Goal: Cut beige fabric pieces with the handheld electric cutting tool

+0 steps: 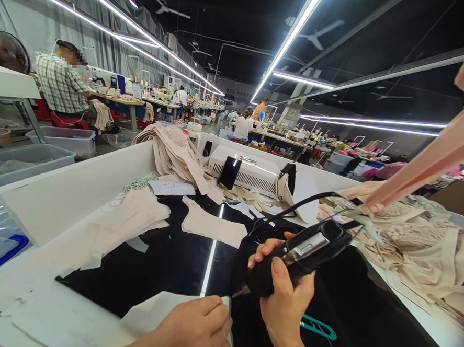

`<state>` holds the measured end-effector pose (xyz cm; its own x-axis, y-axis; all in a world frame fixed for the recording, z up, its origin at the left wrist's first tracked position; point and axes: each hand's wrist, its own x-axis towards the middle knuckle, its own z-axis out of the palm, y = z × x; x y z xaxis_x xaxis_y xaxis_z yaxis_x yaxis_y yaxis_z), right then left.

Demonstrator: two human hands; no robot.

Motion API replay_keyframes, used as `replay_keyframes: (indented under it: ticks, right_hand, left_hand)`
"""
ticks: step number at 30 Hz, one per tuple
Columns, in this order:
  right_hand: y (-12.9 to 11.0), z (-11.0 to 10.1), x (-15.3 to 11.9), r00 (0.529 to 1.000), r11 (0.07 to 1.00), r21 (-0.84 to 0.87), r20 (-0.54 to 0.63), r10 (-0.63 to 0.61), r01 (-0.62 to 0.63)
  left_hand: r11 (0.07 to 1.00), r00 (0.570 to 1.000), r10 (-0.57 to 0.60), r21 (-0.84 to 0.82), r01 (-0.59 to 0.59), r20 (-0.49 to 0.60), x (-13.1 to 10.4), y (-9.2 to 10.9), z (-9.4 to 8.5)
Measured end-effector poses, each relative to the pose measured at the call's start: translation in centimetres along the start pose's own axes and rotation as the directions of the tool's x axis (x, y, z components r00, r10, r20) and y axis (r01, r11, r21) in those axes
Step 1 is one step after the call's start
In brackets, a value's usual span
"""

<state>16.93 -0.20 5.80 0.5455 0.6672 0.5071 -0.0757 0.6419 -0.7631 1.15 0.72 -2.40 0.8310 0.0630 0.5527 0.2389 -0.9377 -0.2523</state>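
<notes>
My right hand [287, 297] is wrapped around a black corded hand tool [309, 251] with a silver switch plate. Its thin tip points down and left, close to the edge of a pale fabric piece [156, 309]. That fabric lies on the glossy black work surface [172, 256], its edge pinched by the closed fingers of my left hand [197, 326]. What lies under those fingers is hidden. A teal snap-off cutter [319, 327] rests to the right, partly behind my right wrist. Farther back sits a stack of cut cream fabric pieces [213, 224].
Cream fabric is heaped at left [123, 219]. A phone [229, 172] leans against a white vented box [252, 167]. Pink fabric strips [421, 159] hang down at right near the tool's cord [296, 206], above a beige fabric pile [420, 242]. White panels [89, 186] border the table.
</notes>
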Motion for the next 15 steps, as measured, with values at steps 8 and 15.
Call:
replay_keyframes:
  ticks: [8,15]
  right_hand:
    - [-0.35,-0.11,-0.37,0.999,0.999,0.02,-0.021,0.027,-0.026]
    - [-0.57,0.56,-0.69,0.998,0.997,0.054,-0.035,0.05,-0.048]
  left_hand:
    - [0.999,1.0,-0.027,-0.045,0.027,0.005,0.08,-0.37,-0.74]
    - [0.999,0.999,-0.029,-0.03,0.028,-0.04,0.08,-0.29,-0.87]
